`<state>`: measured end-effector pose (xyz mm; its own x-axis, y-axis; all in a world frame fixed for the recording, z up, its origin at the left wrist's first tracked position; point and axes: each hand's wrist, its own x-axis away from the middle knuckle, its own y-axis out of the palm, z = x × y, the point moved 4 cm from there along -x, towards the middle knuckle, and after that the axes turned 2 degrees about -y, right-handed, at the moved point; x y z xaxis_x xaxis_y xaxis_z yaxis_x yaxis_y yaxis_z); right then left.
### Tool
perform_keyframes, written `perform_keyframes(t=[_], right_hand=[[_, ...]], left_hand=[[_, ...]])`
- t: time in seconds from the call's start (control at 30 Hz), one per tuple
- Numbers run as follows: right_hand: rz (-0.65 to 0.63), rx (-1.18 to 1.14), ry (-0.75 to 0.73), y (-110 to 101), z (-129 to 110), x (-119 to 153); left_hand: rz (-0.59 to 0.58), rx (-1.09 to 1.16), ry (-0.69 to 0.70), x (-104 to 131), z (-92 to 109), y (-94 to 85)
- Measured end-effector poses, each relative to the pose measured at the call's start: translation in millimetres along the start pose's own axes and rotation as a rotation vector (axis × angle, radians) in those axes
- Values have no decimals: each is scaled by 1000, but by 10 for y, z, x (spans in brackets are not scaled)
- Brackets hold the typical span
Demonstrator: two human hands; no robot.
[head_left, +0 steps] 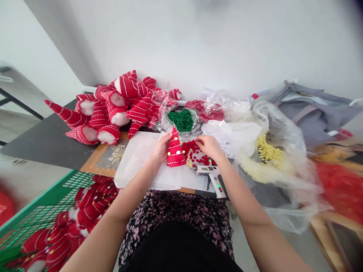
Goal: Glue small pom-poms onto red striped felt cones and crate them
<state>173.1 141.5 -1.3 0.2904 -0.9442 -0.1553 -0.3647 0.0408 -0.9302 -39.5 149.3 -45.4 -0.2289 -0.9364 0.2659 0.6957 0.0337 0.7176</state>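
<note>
- Left hand (161, 148) on the red cone (175, 153), and it's a firm pinch: fingers and thumb closed on the cone's left edge, near its upper half.
- The cone sits right at the centre, held over the white sheet (136, 158), just to the left of the scattered red pompoms (196, 154).
- Look at the line of it: narrow tip up and away from the person, wide base down towards the lap, the long axis close to upright with the tip leaning slightly left.
- White dashed stripes wind around the fabric, and small yellow and white balls (178, 152) dot its side.
- Over to the right hand (209, 145), palm down above the far edge of the red pompoms, fingers bent and tips drawn close together; at this size, whether they pinch a pompom is hard to say.
- Below that hand lies the glue gun (213, 175), nozzle aimed left towards the cone's base, handle slanting down to the right, a green light showing on it.
- Just beyond the cone, a clear bag holds green pompoms (180, 120).
- Further left on the dark surface (36, 138), stuffed striped cones (109, 107) heap up, white filling showing at their open ends.
</note>
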Motion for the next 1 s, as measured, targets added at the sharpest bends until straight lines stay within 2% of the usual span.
perform_keyframes(t=[0.1,0.23,0.37,0.47,0.6,0.77,0.87,1.0], right_hand=[[35,-15,-14,-41,-4,-233],[97,-27,-24,-42,-49,-712],[26,-77,-57,171,-166,-1134],[-11,-128,-63,335,-208,-1247],[51,-211,-7,329,-86,-1210],[161,-347,38,46,83,-988],[169,-503,-26,-115,-6,-759],[107,-805,-170,-236,-263,-490]], left_hand=[[11,28,0,-4,-2,-13],[8,26,11,8,-3,-8],[-7,18,12,22,7,3],[6,13,12,15,8,-15],[-8,-14,3,-5,-18,-33],[-18,-26,-4,-14,-49,-44],[-3,-34,6,-11,-63,-48],[-9,-62,9,3,-83,-29]])
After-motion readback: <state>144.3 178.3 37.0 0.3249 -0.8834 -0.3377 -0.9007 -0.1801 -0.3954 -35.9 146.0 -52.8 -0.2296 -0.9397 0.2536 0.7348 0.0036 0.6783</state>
